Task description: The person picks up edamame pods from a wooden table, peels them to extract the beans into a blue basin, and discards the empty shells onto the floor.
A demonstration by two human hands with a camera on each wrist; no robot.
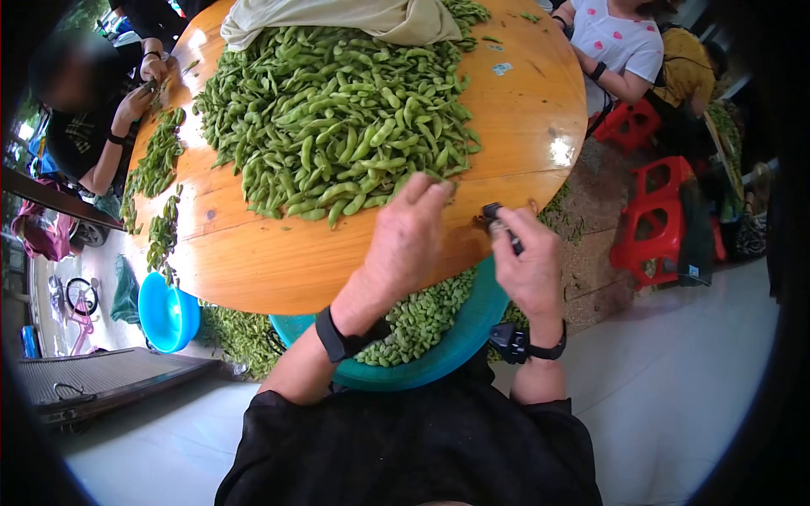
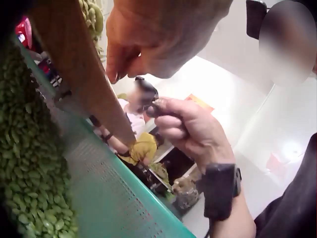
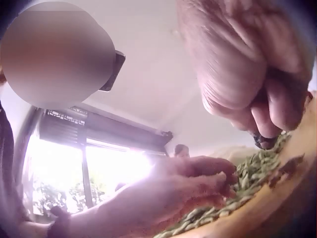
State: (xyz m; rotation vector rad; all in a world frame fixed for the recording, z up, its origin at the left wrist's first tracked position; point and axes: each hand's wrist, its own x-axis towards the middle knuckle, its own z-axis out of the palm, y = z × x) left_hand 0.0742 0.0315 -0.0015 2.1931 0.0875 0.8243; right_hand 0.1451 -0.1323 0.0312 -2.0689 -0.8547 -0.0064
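Observation:
My left hand (image 1: 409,232), blurred with bent fingers, hovers over the wooden table (image 1: 312,261) at the near edge of a heap of green soybean pods (image 1: 329,126). No pod shows between its fingers; I cannot tell whether they pinch one. To its right, my right hand (image 1: 530,257) grips a small black tool (image 1: 504,226), its tip pointing up and left above the tabletop. In the right wrist view, fingers curl over the tool's dark end. Below the table edge, shelled green beans (image 1: 422,316) lie in a green-blue basin (image 1: 498,295).
A beige cloth (image 1: 346,17) covers the heap's far side. Other people sit at the left and right; the left one handles pods. Red stools (image 1: 662,202) stand on the right. A blue basin (image 1: 169,316) and many loose pods (image 1: 232,337) are on the floor at left.

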